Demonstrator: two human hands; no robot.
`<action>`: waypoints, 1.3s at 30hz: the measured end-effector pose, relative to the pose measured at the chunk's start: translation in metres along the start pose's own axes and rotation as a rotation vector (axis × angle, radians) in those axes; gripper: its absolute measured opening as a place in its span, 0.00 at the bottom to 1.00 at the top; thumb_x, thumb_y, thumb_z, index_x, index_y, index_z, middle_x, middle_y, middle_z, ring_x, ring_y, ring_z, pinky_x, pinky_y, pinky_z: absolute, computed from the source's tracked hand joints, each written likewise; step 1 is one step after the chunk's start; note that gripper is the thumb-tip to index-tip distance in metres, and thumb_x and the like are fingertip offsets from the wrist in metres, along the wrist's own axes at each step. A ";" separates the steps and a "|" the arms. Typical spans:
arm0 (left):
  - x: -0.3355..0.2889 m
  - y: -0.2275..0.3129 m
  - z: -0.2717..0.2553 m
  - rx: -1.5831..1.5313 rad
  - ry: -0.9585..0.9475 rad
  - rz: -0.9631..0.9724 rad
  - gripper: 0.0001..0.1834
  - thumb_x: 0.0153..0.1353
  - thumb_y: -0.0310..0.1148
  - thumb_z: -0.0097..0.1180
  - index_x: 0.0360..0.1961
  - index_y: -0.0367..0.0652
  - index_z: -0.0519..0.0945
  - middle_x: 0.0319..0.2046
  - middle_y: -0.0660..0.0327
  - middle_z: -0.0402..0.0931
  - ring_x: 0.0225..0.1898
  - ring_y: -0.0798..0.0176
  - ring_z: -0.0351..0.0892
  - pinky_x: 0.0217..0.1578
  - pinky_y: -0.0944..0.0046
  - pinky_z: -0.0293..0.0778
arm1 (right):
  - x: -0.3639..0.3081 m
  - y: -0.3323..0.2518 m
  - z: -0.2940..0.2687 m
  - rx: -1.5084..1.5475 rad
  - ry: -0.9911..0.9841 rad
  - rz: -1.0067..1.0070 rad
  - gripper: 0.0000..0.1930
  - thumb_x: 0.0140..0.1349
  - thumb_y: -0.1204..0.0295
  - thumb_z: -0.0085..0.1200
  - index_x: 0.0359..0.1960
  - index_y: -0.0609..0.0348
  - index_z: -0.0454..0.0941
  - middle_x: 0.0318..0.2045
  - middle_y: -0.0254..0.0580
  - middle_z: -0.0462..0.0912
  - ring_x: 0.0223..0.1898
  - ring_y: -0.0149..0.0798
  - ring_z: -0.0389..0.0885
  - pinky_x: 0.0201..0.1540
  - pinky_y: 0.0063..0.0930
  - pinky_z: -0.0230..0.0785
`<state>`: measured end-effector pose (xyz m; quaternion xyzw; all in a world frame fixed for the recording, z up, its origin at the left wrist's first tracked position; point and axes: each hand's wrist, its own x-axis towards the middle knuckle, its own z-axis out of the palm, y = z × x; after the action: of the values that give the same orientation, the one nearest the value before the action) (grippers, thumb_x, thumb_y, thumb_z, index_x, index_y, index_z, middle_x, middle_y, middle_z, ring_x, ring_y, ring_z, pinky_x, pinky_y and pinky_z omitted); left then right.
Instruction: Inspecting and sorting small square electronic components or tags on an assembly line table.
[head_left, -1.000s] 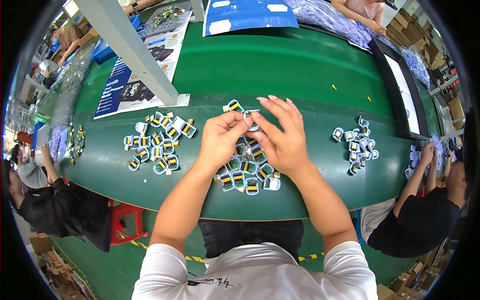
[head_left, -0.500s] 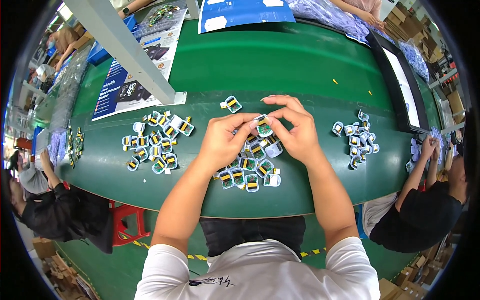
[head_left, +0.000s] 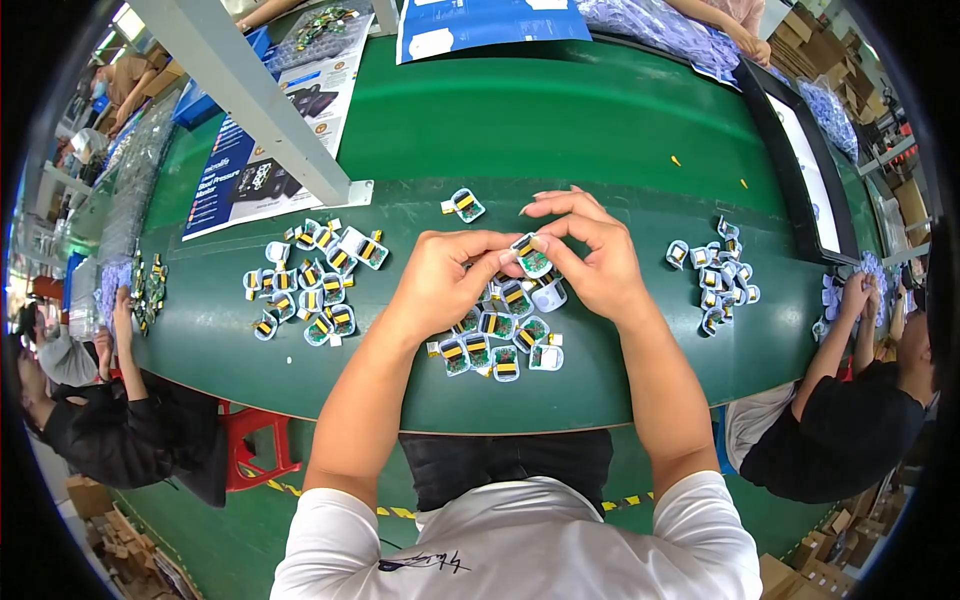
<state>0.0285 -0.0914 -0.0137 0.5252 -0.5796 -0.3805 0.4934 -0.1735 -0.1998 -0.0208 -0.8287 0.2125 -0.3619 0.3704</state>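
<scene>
A small white plastic housing (head_left: 532,256) with a green circuit board and a black-and-yellow part inside is held up between my two hands. My left hand (head_left: 450,280) pinches its left side with thumb and forefinger. On its right side, my right hand (head_left: 596,262) grips it with thumb and forefinger, the other fingers bent above. Directly below the hands lies a pile of similar housings (head_left: 497,325), partly hidden by the fingers. A single housing (head_left: 465,205) lies apart, just beyond my left hand.
More housings lie in a left group (head_left: 310,285) and a right group (head_left: 712,275). A grey metal post (head_left: 250,110) stands on a printed sheet at the far left. A black-framed light panel (head_left: 805,170) is at the right. Co-workers sit on both sides.
The held housing has tilted slightly and moved a little to the right and nearer. At the left, a co-worker's arm has shifted toward the purple parts.
</scene>
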 end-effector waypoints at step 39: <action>0.003 -0.006 0.003 -0.274 0.011 -0.279 0.14 0.71 0.26 0.62 0.55 0.32 0.84 0.34 0.57 0.90 0.38 0.69 0.89 0.41 0.69 0.79 | 0.025 0.064 -0.017 0.107 0.420 0.484 0.13 0.73 0.78 0.53 0.57 0.62 0.81 0.47 0.43 0.90 0.40 0.35 0.89 0.41 0.24 0.76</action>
<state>0.0267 -0.0959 -0.0197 0.5303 -0.4415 -0.5177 0.5058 -0.1757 -0.2642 -0.0511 -0.6408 0.4558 -0.4371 0.4366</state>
